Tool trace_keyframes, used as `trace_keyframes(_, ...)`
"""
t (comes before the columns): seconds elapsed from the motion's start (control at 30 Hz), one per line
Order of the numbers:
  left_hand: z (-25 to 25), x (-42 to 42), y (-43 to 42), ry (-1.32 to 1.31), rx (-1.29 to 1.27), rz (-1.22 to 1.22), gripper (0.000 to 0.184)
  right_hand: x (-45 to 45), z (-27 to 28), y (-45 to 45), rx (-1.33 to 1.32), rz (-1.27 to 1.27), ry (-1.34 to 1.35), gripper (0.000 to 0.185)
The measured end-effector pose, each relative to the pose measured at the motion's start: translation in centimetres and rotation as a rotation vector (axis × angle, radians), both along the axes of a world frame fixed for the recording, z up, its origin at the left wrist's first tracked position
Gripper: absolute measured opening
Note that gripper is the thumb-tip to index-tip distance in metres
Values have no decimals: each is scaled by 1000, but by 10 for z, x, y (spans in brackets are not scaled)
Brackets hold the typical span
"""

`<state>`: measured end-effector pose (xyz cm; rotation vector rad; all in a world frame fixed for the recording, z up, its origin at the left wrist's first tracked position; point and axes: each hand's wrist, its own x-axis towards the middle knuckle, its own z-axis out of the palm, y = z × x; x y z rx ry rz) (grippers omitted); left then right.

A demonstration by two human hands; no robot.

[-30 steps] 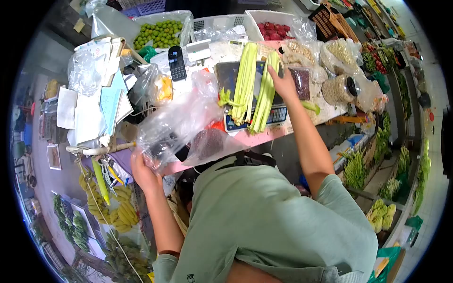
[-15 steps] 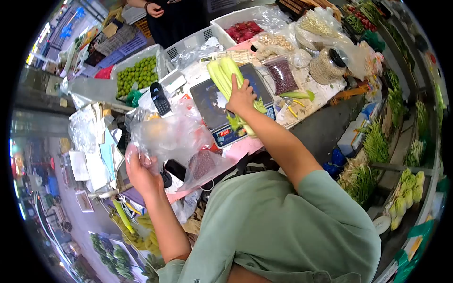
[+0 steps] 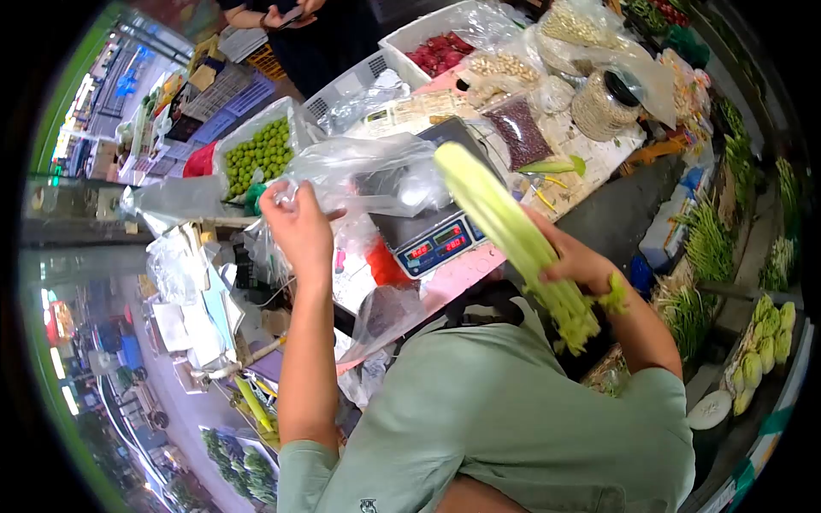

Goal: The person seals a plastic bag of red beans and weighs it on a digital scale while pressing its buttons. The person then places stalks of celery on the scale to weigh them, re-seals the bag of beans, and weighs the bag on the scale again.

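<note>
A bunch of pale green celery (image 3: pixel 505 235) is gripped in my right hand (image 3: pixel 575 256), off the scale and tilted, its thick cut end toward the upper left. My left hand (image 3: pixel 299 224) pinches the edge of a clear plastic bag (image 3: pixel 368 167), which spreads out to the right over the scale plate. Below the bag, the digital scale (image 3: pixel 440 248) shows lit red digits on its blue front panel. A bag of dark red beans (image 3: pixel 517 132) lies beyond the scale, with a loose green stalk (image 3: pixel 554 165) beside it.
Green fruit (image 3: pixel 259 154) fills a crate at the back left. Red fruit (image 3: pixel 440 53) sits in a white box at the back. A lidded jar (image 3: pixel 603 107) stands at the right. Another person's hands (image 3: pixel 291 13) hold a phone-like object. Leafy vegetables (image 3: pixel 705 231) line the right side.
My right hand has lifted the celery off the scale and brought it right and toward me. My left hand has raised the plastic bag and spread it over the scale.
</note>
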<state>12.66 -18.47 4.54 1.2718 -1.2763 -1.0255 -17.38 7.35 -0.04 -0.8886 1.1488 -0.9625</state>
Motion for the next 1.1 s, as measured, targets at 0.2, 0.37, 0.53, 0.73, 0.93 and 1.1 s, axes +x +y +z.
trace_keyframes(0.2,-3,-74,27,-304,-55,-225,33,25,34,7,-48,88,-48,121)
trace_keyframes(0.37,-43,-72,70,-460,-332,-674,25,19,-13,-55,-129,-132,47,109)
trace_keyframes(0.53,-94,-53,136,-527,-220,-872,40,26,-31,-146,49,-450,342,124)
trace_keyframes(0.73,-103,-30,121,-217,185,-621,28,64,-63,-196,225,-506,730,141)
trace_keyframes(0.93,-142,-16,117,-41,417,-420,20,94,-104,-218,112,-440,1073,131)
trace_keyframes(1.1,-140,-2,118,71,567,-357,24,65,-120,-175,-241,-703,1020,95)
